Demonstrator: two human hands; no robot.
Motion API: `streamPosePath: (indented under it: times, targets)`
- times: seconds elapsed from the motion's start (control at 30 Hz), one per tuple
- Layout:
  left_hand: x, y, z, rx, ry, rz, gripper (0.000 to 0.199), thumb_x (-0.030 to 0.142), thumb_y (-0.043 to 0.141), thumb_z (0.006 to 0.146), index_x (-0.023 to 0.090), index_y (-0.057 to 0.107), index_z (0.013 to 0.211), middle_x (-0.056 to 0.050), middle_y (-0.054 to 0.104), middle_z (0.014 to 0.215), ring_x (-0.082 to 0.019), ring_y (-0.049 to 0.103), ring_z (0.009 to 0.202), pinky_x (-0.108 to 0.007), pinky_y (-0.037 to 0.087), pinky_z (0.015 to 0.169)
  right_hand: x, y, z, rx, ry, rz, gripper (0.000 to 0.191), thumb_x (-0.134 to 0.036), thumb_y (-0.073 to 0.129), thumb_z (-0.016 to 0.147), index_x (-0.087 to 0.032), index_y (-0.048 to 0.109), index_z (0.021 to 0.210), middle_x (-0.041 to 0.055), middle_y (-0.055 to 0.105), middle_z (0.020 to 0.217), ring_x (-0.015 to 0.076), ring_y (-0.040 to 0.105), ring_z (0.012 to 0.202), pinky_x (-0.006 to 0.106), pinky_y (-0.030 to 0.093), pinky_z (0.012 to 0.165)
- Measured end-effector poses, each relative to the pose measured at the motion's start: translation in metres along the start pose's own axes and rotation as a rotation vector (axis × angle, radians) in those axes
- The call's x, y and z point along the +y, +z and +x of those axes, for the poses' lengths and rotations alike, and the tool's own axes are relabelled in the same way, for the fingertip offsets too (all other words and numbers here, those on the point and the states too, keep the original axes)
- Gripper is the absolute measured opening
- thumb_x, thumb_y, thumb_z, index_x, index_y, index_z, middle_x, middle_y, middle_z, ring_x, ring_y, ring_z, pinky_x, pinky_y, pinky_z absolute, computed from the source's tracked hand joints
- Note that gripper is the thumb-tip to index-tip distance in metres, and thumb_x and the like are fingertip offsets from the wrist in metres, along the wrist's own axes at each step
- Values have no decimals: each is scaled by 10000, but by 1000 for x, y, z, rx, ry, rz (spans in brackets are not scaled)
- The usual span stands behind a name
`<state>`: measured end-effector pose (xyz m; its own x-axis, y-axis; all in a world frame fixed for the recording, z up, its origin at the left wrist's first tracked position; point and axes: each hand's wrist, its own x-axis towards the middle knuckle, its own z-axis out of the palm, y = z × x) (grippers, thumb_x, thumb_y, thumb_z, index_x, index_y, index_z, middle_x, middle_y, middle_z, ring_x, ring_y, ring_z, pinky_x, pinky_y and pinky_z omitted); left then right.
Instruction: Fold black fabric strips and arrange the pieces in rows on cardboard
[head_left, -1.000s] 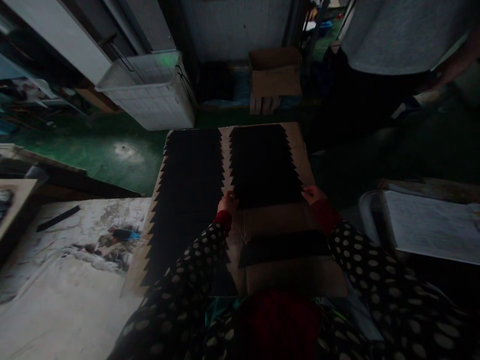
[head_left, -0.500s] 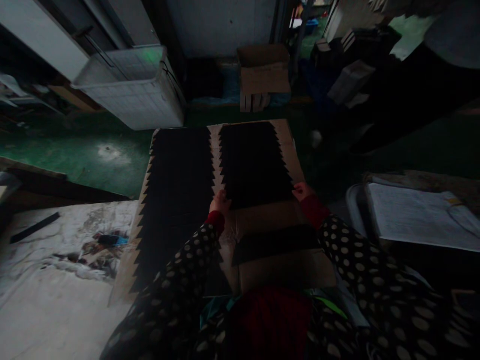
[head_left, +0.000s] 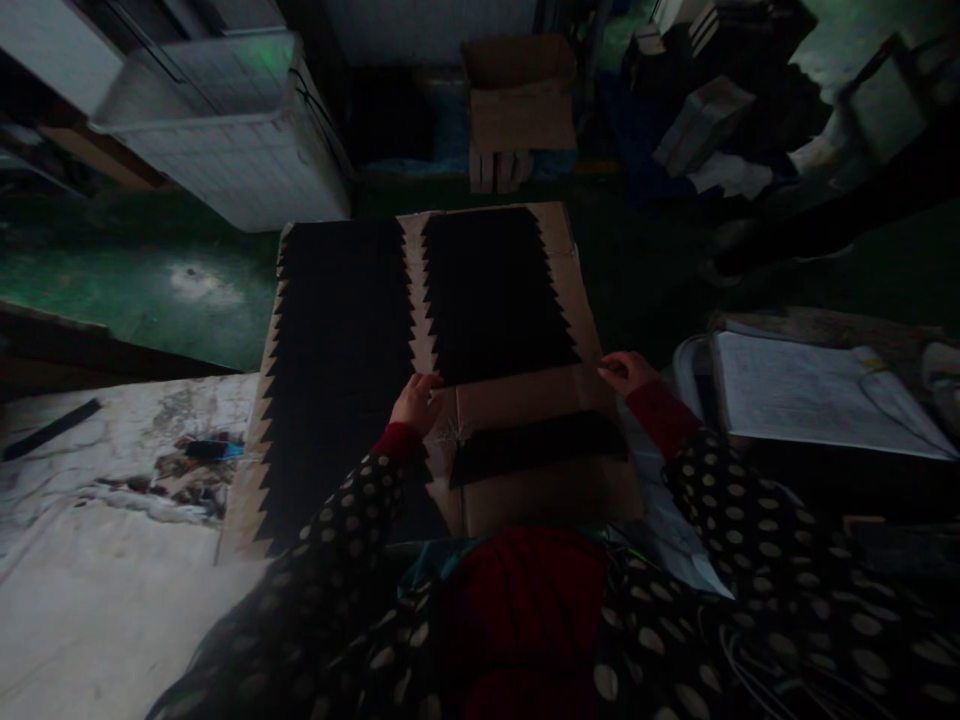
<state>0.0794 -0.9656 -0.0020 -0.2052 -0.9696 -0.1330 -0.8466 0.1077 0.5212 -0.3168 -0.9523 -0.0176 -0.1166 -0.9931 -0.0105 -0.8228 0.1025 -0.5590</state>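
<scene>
A cardboard sheet (head_left: pixel 517 395) bears two columns of overlapping black strips with jagged side edges. The left column (head_left: pixel 337 350) is longer; the right column (head_left: pixel 495 300) ends about halfway down. Below it a single black strip (head_left: pixel 540 445) lies apart, slightly slanted. My left hand (head_left: pixel 417 405) is at the lower left corner of the right column, fingers bent and a little apart, nothing seen in them. My right hand (head_left: pixel 628 372) is just beyond the column's lower right corner, thumb and fingertips pinched together; whatever may be between them is too small to make out.
A white bin (head_left: pixel 225 160) and an open cardboard box (head_left: pixel 521 115) stand beyond the sheet. White papers (head_left: pixel 817 395) lie at the right. On the pale surface (head_left: pixel 112 600) at the left is a loose black strip (head_left: pixel 52 430). A person's leg (head_left: pixel 840 220) shows at the upper right.
My right hand has moved off the right column's corner, outward to the right. My left hand has shifted slightly left. The view has tilted, and the person at the upper right has moved.
</scene>
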Motion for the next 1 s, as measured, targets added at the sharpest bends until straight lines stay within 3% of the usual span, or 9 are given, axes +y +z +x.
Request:
streamPosePath:
  times: [0.17, 0.27, 0.47, 0.6, 0.77, 0.9, 1.0]
  targets:
    - [7, 28, -72, -124, 74, -66, 210, 242, 484, 772, 190, 540, 968, -35, 526, 934, -129, 537, 783, -271, 460, 755, 25, 1, -81, -102, -100, -27, 282, -396, 552, 680, -167, 584, 842, 76, 567, 795, 176, 531, 700, 327, 453, 662]
    - [19, 41, -90, -119, 43, -67, 264, 267, 503, 766, 183, 532, 1014, -51, 525, 954, -156, 536, 852, -297, 459, 792, 29, 8, -111, -107, -149, -54, 325, -409, 528, 697, -179, 571, 923, 88, 569, 849, 203, 532, 758, 363, 454, 694]
    - [43, 48, -80, -168, 59, 13, 390, 259, 539, 741, 157, 492, 1114, -80, 485, 1060, -209, 481, 1005, -349, 402, 912, 25, 13, -121, -60, -167, -85, 339, -405, 475, 734, -177, 543, 975, 118, 557, 948, 237, 524, 875, 392, 445, 777]
    - [42, 40, -94, -133, 40, 2, 405, 230, 539, 737, 167, 493, 1134, -77, 489, 1061, -206, 471, 1021, -343, 386, 930, 30, 13, -123, -69, -178, -88, 363, -458, 462, 704, -198, 553, 941, 129, 560, 913, 263, 536, 849, 432, 451, 759]
    - [11, 18, -149, 17, -115, -24, 326, 222, 510, 754, 183, 540, 1076, -69, 525, 1035, -169, 506, 962, -312, 419, 884, 44, 22, -124, -26, -177, -31, 266, -515, 484, 632, -344, 542, 826, 129, 578, 823, 295, 551, 766, 460, 463, 668]
    - [-37, -4, -213, 327, -399, -243, 244, 213, 511, 732, 201, 597, 960, -39, 567, 933, -138, 542, 834, -283, 453, 795, 53, 25, -121, 13, -206, 4, 228, -542, 461, 615, -418, 528, 793, 145, 578, 798, 306, 555, 747, 460, 451, 609]
    - [-82, -26, -259, 516, -594, -321, 217, 216, 503, 720, 184, 599, 913, -35, 575, 851, -139, 542, 747, -287, 462, 718, 53, 16, -118, -18, -211, -60, 285, -545, 436, 645, -385, 561, 845, 141, 585, 761, 299, 576, 683, 453, 460, 557]
